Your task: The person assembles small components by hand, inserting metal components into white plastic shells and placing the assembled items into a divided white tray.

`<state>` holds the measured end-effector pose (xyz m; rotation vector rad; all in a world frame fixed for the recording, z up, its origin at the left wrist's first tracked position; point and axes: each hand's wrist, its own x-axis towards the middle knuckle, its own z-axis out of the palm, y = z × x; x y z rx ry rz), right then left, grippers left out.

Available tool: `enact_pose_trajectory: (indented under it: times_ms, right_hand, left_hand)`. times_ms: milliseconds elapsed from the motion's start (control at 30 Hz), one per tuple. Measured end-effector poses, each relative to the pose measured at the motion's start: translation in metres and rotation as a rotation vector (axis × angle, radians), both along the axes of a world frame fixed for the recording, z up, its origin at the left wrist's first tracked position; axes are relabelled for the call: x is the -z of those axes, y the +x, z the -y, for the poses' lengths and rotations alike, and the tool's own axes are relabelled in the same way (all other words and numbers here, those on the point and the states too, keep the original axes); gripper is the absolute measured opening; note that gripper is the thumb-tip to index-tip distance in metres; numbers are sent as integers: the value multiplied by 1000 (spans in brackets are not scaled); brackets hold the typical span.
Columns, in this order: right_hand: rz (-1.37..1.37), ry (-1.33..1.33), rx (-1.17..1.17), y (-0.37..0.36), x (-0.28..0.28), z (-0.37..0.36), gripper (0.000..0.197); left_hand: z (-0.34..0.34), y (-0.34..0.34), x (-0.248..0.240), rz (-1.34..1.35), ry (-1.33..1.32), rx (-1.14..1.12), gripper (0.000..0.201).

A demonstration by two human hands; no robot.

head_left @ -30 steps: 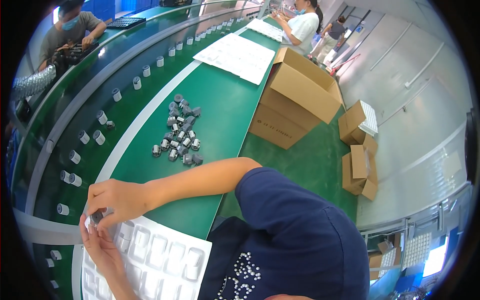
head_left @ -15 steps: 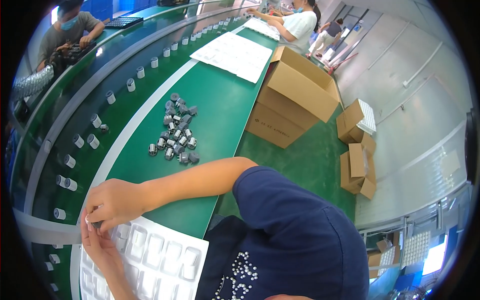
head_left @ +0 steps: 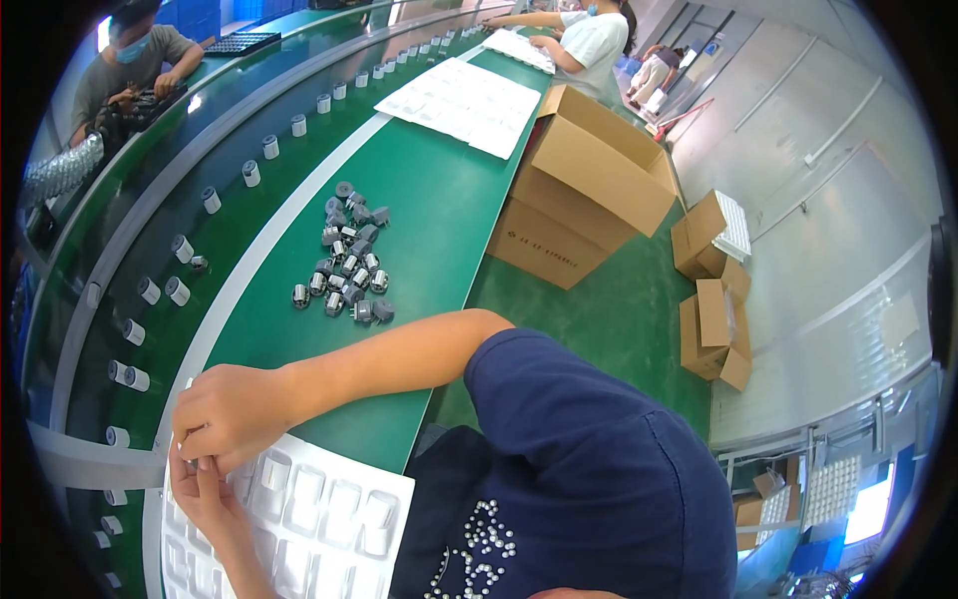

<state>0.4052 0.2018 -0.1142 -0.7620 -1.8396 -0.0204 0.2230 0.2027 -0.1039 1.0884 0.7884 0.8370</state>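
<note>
At the left of the frame, small white-and-grey cylinders are sitting in a loose line on the dark belt, maybe spaced out so each one is easy to grab. Next, the left hand is reaching over the left side of the white tray, bending its fingers up to meet the other hand. The right hand is curling its fingers down over those tips, probably to keep some little part steady (that part is hiding behind the knuckles, so I cannot tell if the fingers are pinching it or just pressing together). The tray is lying close to the body, likely to be handy. In the middle, a pile of grey and silver parts is lying on the green table, seemingly kept off the belt.

Around them, at the lower left, a grey bar is crossing over the belt and covering a bit of it. At the upper left, a co-worker is bending over something black. The right forearm is blocking the straight way from tray to pile. Farther right, a big open brown box is standing beside the table, and smaller boxes are sitting near the wall.
</note>
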Motion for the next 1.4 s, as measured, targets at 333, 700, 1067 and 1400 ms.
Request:
enact_pose_trajectory:
  times_ms: [333, 700, 1067, 1400]
  right_hand:
    - [165, -331, 125, 47, -21, -45, 26]
    - [171, -816, 534, 76, 37, -134, 19]
    - [40, -854, 423, 59, 39, -144, 30]
    - [432, -808, 414, 55, 40, -153, 29]
  left_hand:
    - [12, 0, -50, -487, 517, 267, 46]
    - [25, -38, -76, -917, 833, 611, 38]
    - [15, -44, -81, -841, 760, 486, 19]
    - [12, -42, -88, -681, 635, 478, 18]
